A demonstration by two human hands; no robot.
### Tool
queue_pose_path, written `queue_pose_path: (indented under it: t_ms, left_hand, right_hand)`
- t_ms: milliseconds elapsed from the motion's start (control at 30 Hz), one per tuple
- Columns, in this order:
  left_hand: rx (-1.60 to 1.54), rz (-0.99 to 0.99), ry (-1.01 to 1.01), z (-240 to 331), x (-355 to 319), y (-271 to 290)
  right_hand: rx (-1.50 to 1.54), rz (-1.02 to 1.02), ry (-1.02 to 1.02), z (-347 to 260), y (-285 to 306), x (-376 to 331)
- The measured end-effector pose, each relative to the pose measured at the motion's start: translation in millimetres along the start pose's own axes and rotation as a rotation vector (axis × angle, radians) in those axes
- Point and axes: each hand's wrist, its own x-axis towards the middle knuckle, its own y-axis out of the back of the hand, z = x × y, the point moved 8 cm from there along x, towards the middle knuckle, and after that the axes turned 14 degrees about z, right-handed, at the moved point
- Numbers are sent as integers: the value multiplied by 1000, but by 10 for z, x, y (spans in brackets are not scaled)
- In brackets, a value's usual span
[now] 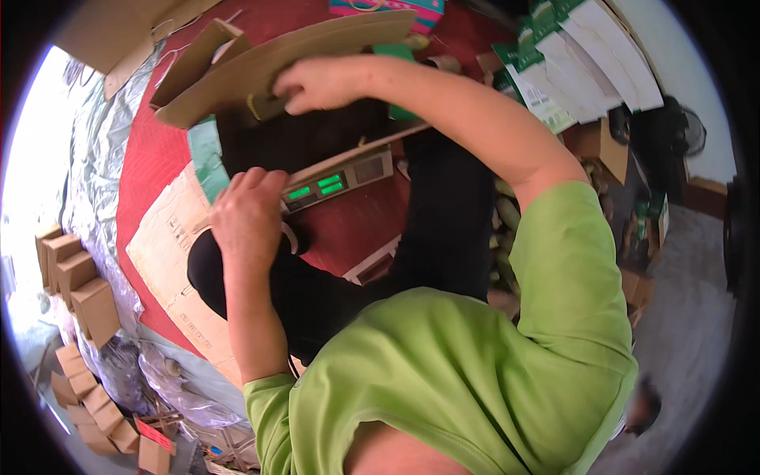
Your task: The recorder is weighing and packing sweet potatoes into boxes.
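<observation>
An open brown cardboard box (332,152) with green end flaps sits on a digital scale (370,169) with lit green displays. My left hand (249,207) grips the box's near left corner, fingers bent over the edge. Over the dark inside of the box is my right hand (324,83), its fingers curved and apart, close to the raised far flap (293,51). Beside those fingertips lies a small yellowish-brown thing (255,108), too blurred to name. The box's contents are mostly in shadow.
Red sheeting (136,229) and a flat cardboard piece (170,261) lie under and beside the scale. Small brown boxes (95,309) stand at the left. White and green packaging (586,67) is stacked at the far right, near a black fan (685,131).
</observation>
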Motion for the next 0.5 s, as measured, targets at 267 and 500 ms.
queue_pose_path:
  t_ms: [267,500]
  left_hand:
    - [-35,-9,93,41,27,-57]
    - [-42,17,104,26,5,-44]
  right_hand:
    - [396,508,-120,88,1306,-1344]
    - [147,710,-661,1453,451,-3126]
